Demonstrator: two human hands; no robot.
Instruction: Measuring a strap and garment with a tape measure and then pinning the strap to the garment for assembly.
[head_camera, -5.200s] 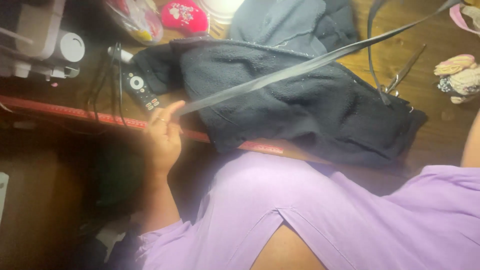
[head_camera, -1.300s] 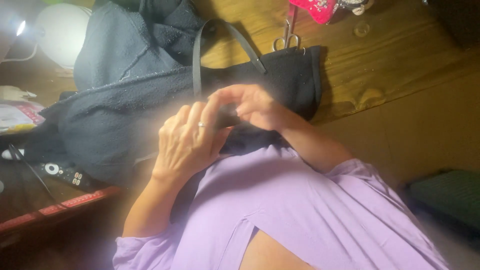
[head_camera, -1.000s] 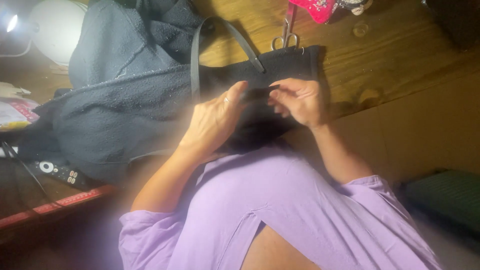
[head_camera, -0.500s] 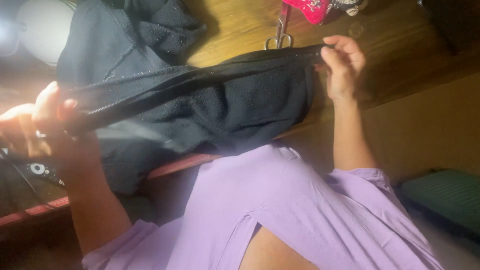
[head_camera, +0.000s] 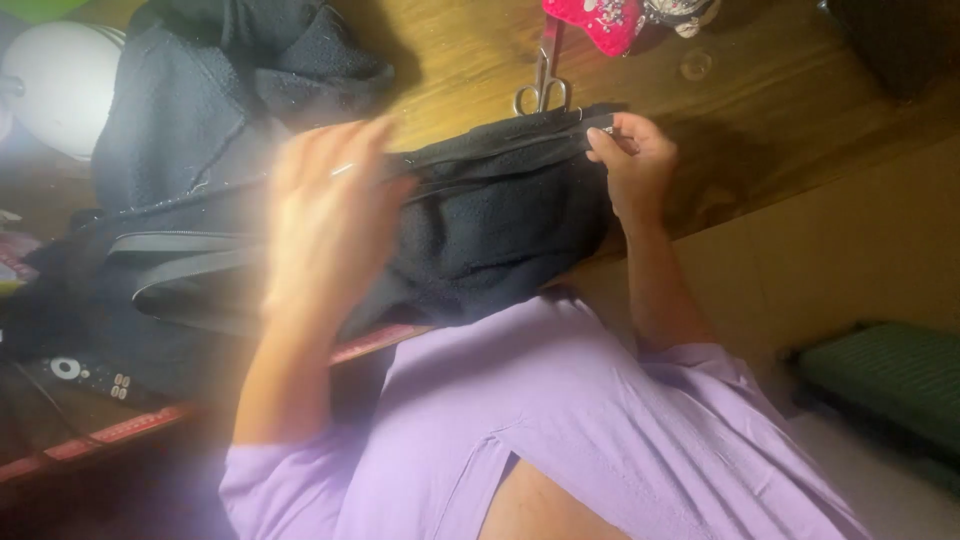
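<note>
Left hand (head_camera: 325, 215), blurred, lies on the black fleece-like fabric piece (head_camera: 500, 225) with its fingers spread over the fabric's upper edge; whether it pinches that edge cannot be told. Right hand (head_camera: 632, 165) is closed on the same edge at the fabric's right end, thumb and fingers pinched around it. The fabric rests on the brown wooden table (head_camera: 760, 110), draped over the table's near edge. Left of the fabric lie dark flat straps (head_camera: 180, 270) and a black remote control (head_camera: 90, 378). Behind the fabric, metal scissors (head_camera: 542, 88) lie on the table, just beside its upper edge.
</note>
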